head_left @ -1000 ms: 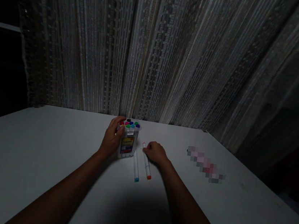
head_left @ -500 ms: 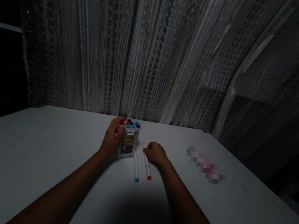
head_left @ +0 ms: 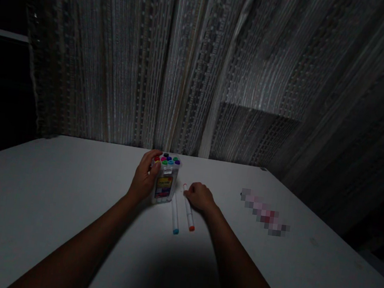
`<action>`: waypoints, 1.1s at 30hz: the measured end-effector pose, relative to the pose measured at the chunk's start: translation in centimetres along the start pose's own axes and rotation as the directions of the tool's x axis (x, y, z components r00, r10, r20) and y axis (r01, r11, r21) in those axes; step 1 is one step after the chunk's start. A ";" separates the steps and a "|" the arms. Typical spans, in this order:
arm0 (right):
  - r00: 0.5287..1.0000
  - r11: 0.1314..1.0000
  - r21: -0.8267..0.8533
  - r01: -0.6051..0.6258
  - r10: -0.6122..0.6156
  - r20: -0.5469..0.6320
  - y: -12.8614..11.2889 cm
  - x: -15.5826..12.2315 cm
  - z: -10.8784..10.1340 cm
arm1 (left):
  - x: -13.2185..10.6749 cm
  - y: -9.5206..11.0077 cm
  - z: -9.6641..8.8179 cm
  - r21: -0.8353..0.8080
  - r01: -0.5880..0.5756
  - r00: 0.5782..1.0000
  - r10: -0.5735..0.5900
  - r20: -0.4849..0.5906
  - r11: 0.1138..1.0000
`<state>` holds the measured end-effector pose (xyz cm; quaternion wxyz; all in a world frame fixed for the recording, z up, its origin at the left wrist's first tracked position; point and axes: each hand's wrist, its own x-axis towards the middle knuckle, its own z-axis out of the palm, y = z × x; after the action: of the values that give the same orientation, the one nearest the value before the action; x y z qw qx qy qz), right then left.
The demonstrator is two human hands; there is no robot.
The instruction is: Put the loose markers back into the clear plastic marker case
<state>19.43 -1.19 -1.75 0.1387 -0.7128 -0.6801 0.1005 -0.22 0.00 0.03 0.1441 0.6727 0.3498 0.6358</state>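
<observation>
Standing on the white table (head_left: 69,171), the marker case (head_left: 164,188) was clasped by the left hand (head_left: 145,175), seemingly for steadiness, while the orange-ended marker (head_left: 189,214), beside the blue-ended marker (head_left: 175,216), was overlapped by the right hand (head_left: 201,196), its grip indiscernible in dimness.

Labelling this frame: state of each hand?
Left hand: closed, holding the marker case.
Right hand: curled at the orange-ended marker; whether its grip is closed cannot be told.

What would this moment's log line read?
left hand: around marker case; right hand: at orange-tipped marker; blue-tipped marker: lying on table
</observation>
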 end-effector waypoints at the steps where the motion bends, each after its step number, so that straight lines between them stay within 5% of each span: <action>1: 1.000 1.000 -0.002 -0.001 0.001 0.000 0.0 0.0 0.0 | 0.0 0.0 0.0 -0.003 -0.002 1.000 0.002 -0.002 1.000; 33: 1.000 1.000 -0.002 0.002 -0.002 -0.004 0.3 0.2 0.1 | 0.1 0.2 0.2 0.020 -0.003 1.000 0.003 0.006 1.000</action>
<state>19.69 -1.03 -1.96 0.1394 -0.7123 -0.6808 0.0984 0.03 0.00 0.18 0.1375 0.6767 0.3547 0.6303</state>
